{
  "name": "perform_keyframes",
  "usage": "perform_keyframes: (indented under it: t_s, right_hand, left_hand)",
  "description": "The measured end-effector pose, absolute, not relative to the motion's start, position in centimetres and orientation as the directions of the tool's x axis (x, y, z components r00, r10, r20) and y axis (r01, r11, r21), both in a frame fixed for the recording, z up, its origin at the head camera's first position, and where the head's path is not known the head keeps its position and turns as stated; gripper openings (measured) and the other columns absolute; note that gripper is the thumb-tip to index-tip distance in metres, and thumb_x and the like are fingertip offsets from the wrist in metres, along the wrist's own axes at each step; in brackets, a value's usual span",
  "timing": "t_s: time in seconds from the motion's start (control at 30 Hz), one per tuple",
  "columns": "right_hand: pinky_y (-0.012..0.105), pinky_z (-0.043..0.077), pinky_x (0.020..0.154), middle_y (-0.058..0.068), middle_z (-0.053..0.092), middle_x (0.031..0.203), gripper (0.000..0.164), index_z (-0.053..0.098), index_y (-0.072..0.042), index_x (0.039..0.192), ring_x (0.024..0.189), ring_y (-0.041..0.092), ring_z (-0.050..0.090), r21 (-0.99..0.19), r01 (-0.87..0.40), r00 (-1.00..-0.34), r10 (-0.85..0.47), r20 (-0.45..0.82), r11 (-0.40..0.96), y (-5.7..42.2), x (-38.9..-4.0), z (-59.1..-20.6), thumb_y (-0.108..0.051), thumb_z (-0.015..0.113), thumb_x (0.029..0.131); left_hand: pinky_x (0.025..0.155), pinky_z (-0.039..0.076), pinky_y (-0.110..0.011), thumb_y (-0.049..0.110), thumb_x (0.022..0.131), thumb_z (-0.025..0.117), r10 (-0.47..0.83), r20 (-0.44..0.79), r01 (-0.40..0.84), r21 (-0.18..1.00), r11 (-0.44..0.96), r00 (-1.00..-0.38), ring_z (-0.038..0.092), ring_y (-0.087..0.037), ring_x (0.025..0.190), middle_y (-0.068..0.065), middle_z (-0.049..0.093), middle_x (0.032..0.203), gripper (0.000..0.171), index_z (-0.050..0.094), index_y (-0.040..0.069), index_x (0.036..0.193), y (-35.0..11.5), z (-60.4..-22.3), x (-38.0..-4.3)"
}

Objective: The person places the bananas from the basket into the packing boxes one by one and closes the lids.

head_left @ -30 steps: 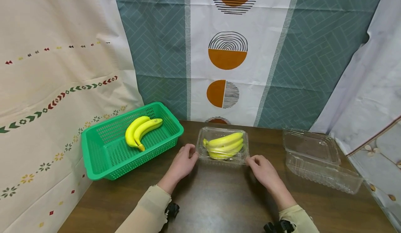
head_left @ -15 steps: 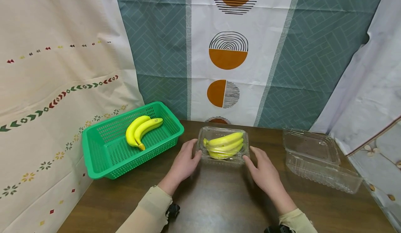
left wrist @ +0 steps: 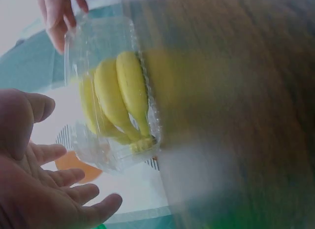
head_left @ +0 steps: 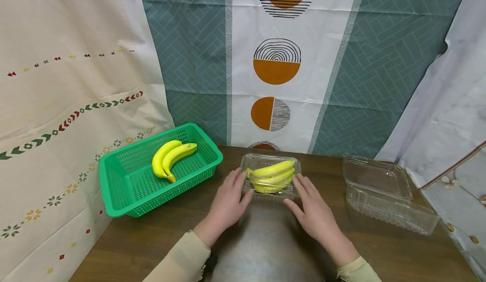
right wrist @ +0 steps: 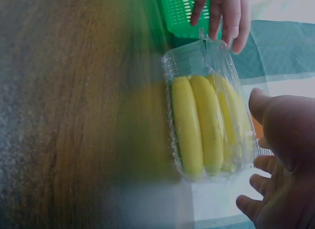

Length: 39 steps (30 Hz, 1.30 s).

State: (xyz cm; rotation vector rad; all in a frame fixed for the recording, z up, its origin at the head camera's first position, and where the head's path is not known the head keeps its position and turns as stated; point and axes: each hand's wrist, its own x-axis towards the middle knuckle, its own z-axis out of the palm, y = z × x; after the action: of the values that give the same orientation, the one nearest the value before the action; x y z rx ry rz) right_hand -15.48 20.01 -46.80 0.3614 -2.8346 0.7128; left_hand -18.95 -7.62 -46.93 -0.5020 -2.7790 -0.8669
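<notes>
A clear plastic clamshell box [head_left: 265, 159], its lid down, sits on the table with a bunch of yellow bananas [head_left: 274, 175] inside. At the box's left front corner is my left hand [head_left: 229, 200], fingers spread and straight. My right hand [head_left: 315, 208] mirrors it at the right front corner, fingers also extended. Neither hand grips anything. From the left wrist view, the bananas [left wrist: 115, 96] show through the box wall with their stem end toward the left hand [left wrist: 44, 175]. The right wrist view has the right hand [right wrist: 285, 165] beside the box, fingers apart.
On the left stands a green perforated basket [head_left: 130, 189] holding two more bananas [head_left: 172, 157]. At the right an open clear clamshell box [head_left: 391, 208] lies with its lid [head_left: 376, 174] folded back. Patterned cloths [head_left: 197, 63] hang behind the brown table [head_left: 262, 240].
Both hands have opened from bent fingers at the box's front corners to straight, spread fingers, reaching slightly over its sides. The box and bananas have stayed in place.
</notes>
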Motion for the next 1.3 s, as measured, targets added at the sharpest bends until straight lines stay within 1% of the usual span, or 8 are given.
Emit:
perform_keyframes:
  t_s: [0.1,0.23,0.37,0.43,0.73,0.9,1.07,1.3]
  right_hand:
    - [0.069,0.037,0.121,0.018,0.030,0.179,0.083,0.038,-0.005,0.172,0.166,0.043,0.022,-0.388,-0.309,-0.941,-0.220,0.258,0.868,19.8,-15.1,-46.7,-0.041,0.076,0.106]
    - [0.067,0.036,0.123,0.018,0.033,0.178,0.086,0.042,-0.004,0.170,0.165,0.042,0.024,-0.326,-0.356,-0.919,-0.265,0.291,0.876,19.5,-14.7,-46.7,-0.043,0.079,0.104]
    - [0.066,0.035,0.124,0.018,0.034,0.177,0.086,0.042,-0.004,0.169,0.165,0.041,0.025,-0.288,-0.379,-0.906,-0.289,0.308,0.880,19.4,-14.5,-46.8,-0.046,0.079,0.103]
    - [0.066,0.034,0.125,0.018,0.034,0.177,0.087,0.042,-0.004,0.169,0.165,0.041,0.025,-0.277,-0.382,-0.903,-0.294,0.312,0.882,19.4,-14.4,-46.8,-0.046,0.079,0.103]
    - [0.066,0.033,0.125,0.017,0.035,0.177,0.086,0.043,-0.005,0.169,0.164,0.042,0.028,-0.256,-0.391,-0.899,-0.307,0.313,0.884,19.2,-14.1,-46.9,-0.047,0.078,0.103]
    - [0.065,0.032,0.126,0.018,0.036,0.177,0.086,0.043,-0.005,0.170,0.164,0.041,0.028,-0.248,-0.391,-0.899,-0.310,0.310,0.886,19.1,-14.0,-47.2,-0.047,0.078,0.104]
    - [0.065,0.034,0.125,0.019,0.038,0.175,0.086,0.045,-0.004,0.168,0.163,0.042,0.031,-0.245,-0.403,-0.890,-0.316,0.329,0.882,18.9,-14.0,-47.1,-0.047,0.079,0.102]
    - [0.065,0.034,0.125,0.018,0.036,0.176,0.085,0.045,-0.005,0.168,0.163,0.042,0.031,-0.251,-0.402,-0.891,-0.312,0.331,0.881,18.9,-14.3,-47.1,-0.048,0.078,0.103]
  left_hand:
    - [0.122,0.037,-0.069,0.037,0.109,0.073,0.311,0.302,0.418,0.421,0.805,-0.901,0.033,-0.045,0.161,-0.022,0.038,0.174,0.069,0.048,0.005,0.165,-7.3,-47.0,-18.4]
    - [0.123,0.035,-0.069,0.043,0.109,0.072,0.355,0.304,0.446,0.319,0.837,-0.884,0.029,-0.046,0.163,-0.022,0.035,0.175,0.073,0.047,0.007,0.167,-7.0,-46.9,-17.8]
    - [0.124,0.032,-0.070,0.047,0.109,0.070,0.372,0.299,0.449,0.254,0.856,-0.879,0.028,-0.044,0.164,-0.020,0.035,0.176,0.076,0.043,0.011,0.170,-6.8,-46.8,-17.2]
    - [0.124,0.031,-0.070,0.048,0.109,0.070,0.378,0.308,0.454,0.231,0.861,-0.873,0.029,-0.045,0.163,-0.020,0.036,0.176,0.076,0.043,0.012,0.170,-6.8,-46.8,-17.1]
    - [0.124,0.030,-0.072,0.051,0.108,0.071,0.402,0.320,0.468,0.163,0.869,-0.858,0.031,-0.045,0.162,-0.019,0.039,0.174,0.078,0.045,0.012,0.169,-6.5,-47.1,-16.9]
    - [0.123,0.031,-0.073,0.051,0.107,0.071,0.410,0.312,0.471,0.150,0.870,-0.857,0.033,-0.046,0.162,-0.019,0.039,0.174,0.077,0.047,0.011,0.168,-6.4,-47.1,-16.8]
    - [0.123,0.030,-0.073,0.051,0.107,0.071,0.411,0.312,0.470,0.143,0.871,-0.857,0.033,-0.046,0.161,-0.019,0.039,0.174,0.075,0.049,0.011,0.168,-6.4,-47.1,-16.8]
    - [0.122,0.033,-0.073,0.050,0.107,0.072,0.413,0.328,0.473,0.126,0.872,-0.850,0.036,-0.046,0.160,-0.020,0.041,0.173,0.075,0.050,0.010,0.167,-6.4,-47.2,-17.0]
